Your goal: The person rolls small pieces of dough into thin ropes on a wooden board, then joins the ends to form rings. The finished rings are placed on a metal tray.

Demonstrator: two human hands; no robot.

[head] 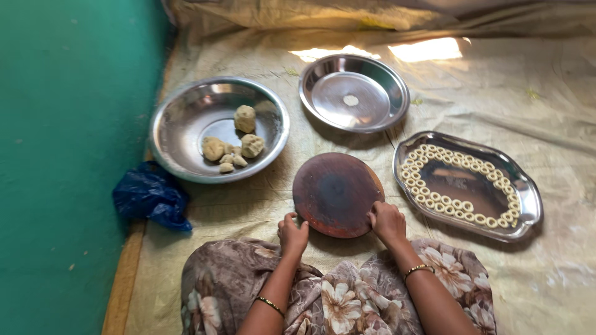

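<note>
A round dark wooden board (335, 191) lies on the cloth in front of me. My left hand (292, 233) grips its near left edge. At its near right edge my right hand (386, 221) holds the rim. Both wrists wear thin bangles. To the left stands a steel bowl (180, 124) with several lumps of dough (242, 144). On the right, an oblong steel tray (528, 192) carries rows of small dough rings (462, 208) along its sides.
A shallow round steel plate (385, 80) with one small dough piece sits behind the board. A crumpled blue plastic bag (151, 194) lies by the green wall (62, 155) on the left. My lap in flowered fabric (335, 304) fills the near edge.
</note>
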